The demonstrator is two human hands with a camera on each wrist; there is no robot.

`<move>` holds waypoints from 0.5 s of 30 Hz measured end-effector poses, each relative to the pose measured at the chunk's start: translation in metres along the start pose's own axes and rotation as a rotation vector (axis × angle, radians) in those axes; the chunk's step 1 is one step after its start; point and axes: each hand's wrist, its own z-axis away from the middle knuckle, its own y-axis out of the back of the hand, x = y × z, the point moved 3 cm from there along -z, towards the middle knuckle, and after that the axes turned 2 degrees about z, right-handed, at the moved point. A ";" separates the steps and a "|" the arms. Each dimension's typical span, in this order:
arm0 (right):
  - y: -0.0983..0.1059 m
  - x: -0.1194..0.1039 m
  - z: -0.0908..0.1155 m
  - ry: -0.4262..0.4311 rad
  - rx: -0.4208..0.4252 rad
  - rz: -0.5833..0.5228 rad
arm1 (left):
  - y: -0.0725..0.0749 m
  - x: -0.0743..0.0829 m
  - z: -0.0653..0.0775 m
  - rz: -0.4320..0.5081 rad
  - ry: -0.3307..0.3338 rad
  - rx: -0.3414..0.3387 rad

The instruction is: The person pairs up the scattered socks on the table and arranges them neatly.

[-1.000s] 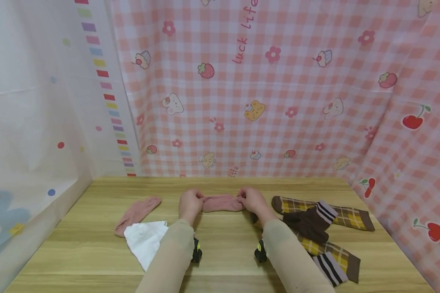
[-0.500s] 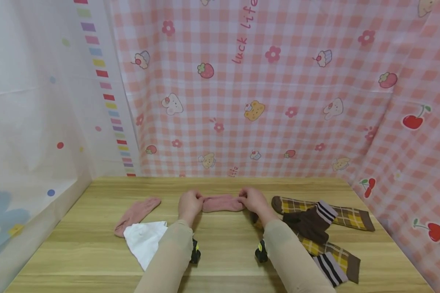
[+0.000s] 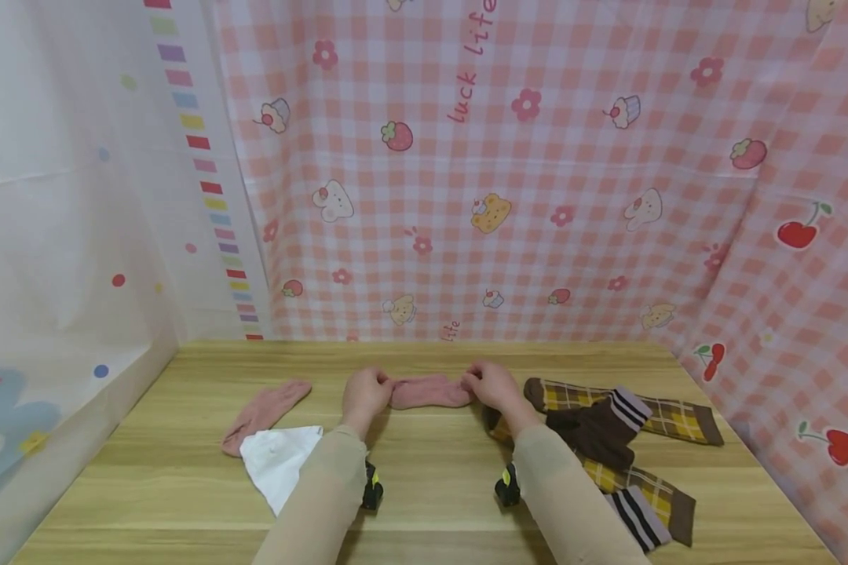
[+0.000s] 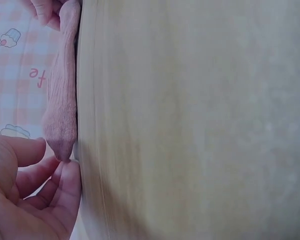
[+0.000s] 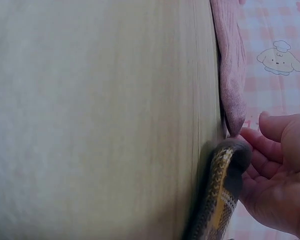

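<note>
A pink ribbed sock [image 3: 429,391] lies flat across the middle of the table, its two ends toward my hands. My left hand [image 3: 364,395] is at the sock's left end; in the left wrist view its fingertips [image 4: 70,167] touch the tip while the thumb stands apart from it. At the other end is my right hand [image 3: 495,388], fingertips right at the sock's edge and thumb lifted away in the right wrist view. Below that hand, a brown and yellow plaid sock end [image 5: 222,185] curls up close to its fingers.
On the left, a second pink sock [image 3: 265,416] lies partly under a white sock-like cloth [image 3: 279,463]. To the right, brown socks with striped cuffs [image 3: 601,431] overlap yellow plaid socks [image 3: 678,420]. A pink checked cloth [image 3: 424,173] hangs behind the table.
Both hands have drawn slightly apart, the left to the left and the right to the right. The pink sock between them stays in place.
</note>
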 end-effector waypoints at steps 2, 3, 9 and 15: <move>0.000 0.001 0.001 0.008 0.007 0.004 | 0.001 0.000 0.001 0.008 -0.008 -0.006; 0.001 0.001 0.001 0.013 0.011 0.006 | 0.001 0.000 0.002 0.008 -0.015 -0.006; 0.004 0.003 0.004 0.035 0.009 0.020 | 0.004 0.002 0.004 0.004 -0.038 -0.025; 0.008 0.005 0.008 0.049 -0.008 0.027 | 0.007 0.005 0.005 0.001 -0.044 -0.062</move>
